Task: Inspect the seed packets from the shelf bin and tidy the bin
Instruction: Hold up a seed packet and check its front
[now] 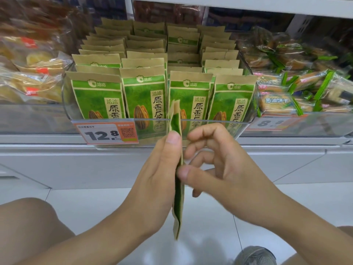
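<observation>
A green and tan seed packet (178,197) stands edge-on in front of the shelf, below the bin's front wall. My left hand (158,176) grips it, thumb on its near face at the upper part. My right hand (215,161) is beside it on the right; its thumb touches the packet's edge at mid height and its fingers are loosely curled, slightly blurred. The clear plastic shelf bin (242,123) holds several rows of upright packets of the same kind (145,92), four across at the front.
An orange price tag (107,133) reading 12.8 hangs on the bin's front left. Bags of dried snacks (32,73) fill the left bin, green-wrapped biscuits (298,88) the right. My knee (28,226) is at lower left, a grey shoe (256,255) at the bottom.
</observation>
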A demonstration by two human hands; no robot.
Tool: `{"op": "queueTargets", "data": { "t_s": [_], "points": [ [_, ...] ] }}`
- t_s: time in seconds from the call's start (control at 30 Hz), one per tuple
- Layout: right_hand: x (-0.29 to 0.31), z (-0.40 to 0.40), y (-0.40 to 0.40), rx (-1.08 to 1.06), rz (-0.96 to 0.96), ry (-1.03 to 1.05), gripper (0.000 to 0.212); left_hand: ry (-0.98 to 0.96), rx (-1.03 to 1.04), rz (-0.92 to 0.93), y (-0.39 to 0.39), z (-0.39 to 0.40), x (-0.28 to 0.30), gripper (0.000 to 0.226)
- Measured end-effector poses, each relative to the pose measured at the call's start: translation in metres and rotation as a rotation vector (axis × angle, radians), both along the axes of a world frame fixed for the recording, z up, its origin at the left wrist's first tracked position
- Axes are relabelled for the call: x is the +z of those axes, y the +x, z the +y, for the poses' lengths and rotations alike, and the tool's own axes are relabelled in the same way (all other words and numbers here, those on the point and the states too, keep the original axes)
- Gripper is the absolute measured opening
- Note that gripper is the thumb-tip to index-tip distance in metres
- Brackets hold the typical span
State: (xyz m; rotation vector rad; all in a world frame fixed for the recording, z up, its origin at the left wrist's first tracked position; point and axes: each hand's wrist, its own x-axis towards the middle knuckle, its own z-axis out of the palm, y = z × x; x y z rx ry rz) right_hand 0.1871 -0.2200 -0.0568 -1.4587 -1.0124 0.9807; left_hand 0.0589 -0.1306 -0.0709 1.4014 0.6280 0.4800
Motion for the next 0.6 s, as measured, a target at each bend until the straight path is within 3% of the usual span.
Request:
{"op": "queueTargets", "data": {
  "t_s": [0.13,0.33,0.4,0.5,0.6],
  "points": [
    [0.004,-0.006,-0.007,0.110,-0.269,-0.018,0.072,0.176,-0.015,0.067,0.000,0.005,0.000,0.126],
    [0.009,-0.008,-0.008,0.218,-0.424,-0.046,0.091,-0.040,0.119,0.007,0.003,0.010,-0.001,0.078],
    [0.008,-0.008,-0.008,0.249,-0.457,-0.069,0.098,-0.064,0.137,-0.001,0.004,0.010,-0.002,0.075],
    [0.007,-0.009,-0.006,0.260,-0.485,-0.054,0.098,-0.083,0.174,-0.015,0.004,0.012,-0.003,0.088],
    [0.010,-0.012,-0.001,0.280,-0.493,-0.037,0.094,-0.154,0.152,-0.101,0.006,0.014,-0.004,0.071]
  ]
}}
